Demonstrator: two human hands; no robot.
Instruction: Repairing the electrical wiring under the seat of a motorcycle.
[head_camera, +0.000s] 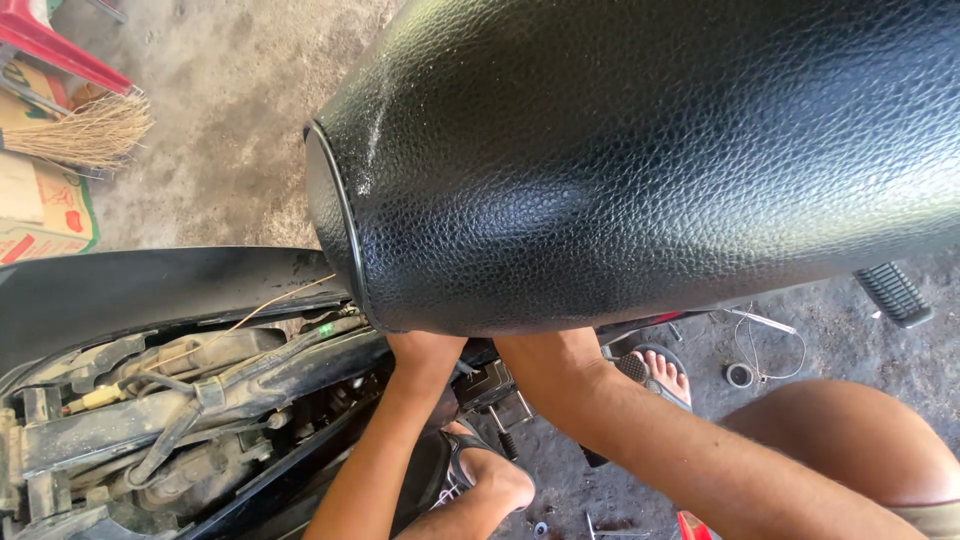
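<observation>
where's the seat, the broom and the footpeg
seat (640, 150), head view, middle of the black textured top
broom (85, 130), head view, straw bristles at upper left
footpeg (893, 293), head view, ribbed rubber tread at right

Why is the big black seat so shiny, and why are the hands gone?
In the head view, daylight glares whitish off the bumpy black seat, close and bulging in the wide lens; both hands are hidden beneath it, only forearms showing; the engine parts sit in shade.
</observation>
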